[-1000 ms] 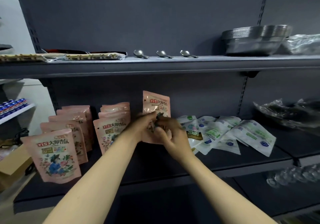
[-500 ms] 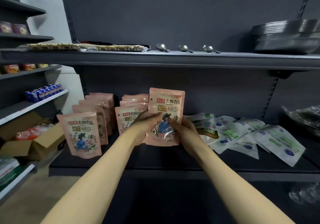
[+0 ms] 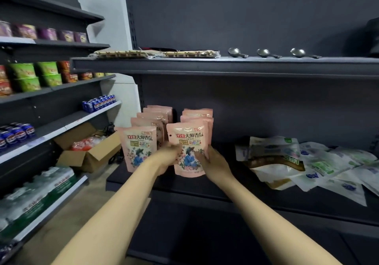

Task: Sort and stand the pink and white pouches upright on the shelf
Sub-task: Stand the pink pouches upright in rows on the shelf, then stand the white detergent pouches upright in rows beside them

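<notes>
Here, starting at the far left, we see a side rack of green and red instant-noodle bowls (image 3: 26,76) and blue drink cans (image 3: 100,103), with an open brown cardboard box (image 3: 88,149) on the floor below. Next comes the dark grey metal shelf (image 3: 205,191) that carries our work: a first row of glossy pink stand-up pouches (image 3: 139,147) stands upright, one behind another, and a second row (image 3: 198,117) stands just beside it. At the front of that second row we hold the pink pouch with the blue-hatted figure printed on it (image 3: 189,147) upright, its base at or just above the shelf; we cannot tell whether it touches. Our left hand (image 3: 169,158) grips its left edge and our right hand (image 3: 213,163) its right edge, fingers (image 3: 200,154) curled onto the front face, so both are clamped on it. We judge that we are setting this pouch down as the new front of the row. Further right, the flat white pouches with green and blue print (image 3: 320,162) lie in a loose heap, none standing. The next move likely calls for settling the base flat, letting go gently so that the pouch does not tip forward, then reaching right for the white heap.
</notes>
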Action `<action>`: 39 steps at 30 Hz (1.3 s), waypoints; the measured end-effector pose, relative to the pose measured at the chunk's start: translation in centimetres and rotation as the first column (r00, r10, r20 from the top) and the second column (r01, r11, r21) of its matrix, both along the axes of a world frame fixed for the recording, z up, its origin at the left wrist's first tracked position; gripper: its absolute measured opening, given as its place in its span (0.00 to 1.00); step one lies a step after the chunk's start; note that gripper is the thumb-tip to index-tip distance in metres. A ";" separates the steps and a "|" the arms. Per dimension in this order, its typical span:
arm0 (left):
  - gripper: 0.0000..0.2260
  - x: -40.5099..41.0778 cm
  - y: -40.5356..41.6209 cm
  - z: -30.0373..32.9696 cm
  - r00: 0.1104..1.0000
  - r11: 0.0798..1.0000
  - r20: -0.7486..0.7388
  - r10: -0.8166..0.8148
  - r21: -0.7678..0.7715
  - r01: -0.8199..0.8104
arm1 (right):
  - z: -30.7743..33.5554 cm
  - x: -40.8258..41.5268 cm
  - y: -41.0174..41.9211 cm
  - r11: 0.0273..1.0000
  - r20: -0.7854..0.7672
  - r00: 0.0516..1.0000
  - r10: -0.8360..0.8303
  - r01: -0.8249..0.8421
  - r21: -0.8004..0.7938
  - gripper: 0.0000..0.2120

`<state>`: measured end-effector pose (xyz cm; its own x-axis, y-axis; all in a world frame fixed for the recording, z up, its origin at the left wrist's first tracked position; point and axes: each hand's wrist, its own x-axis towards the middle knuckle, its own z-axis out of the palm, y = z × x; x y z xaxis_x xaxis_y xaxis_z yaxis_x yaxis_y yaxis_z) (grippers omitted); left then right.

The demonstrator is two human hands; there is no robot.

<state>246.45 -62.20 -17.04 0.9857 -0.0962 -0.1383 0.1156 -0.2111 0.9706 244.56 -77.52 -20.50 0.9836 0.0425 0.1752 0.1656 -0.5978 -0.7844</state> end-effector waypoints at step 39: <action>0.21 -2.5 -5.3 10.1 0.817 0.969 0.573 0.069 0.158 -0.192 | 8.3 -4.5 -6.5 0.926 0.247 0.896 -0.369 0.378 0.014 0.09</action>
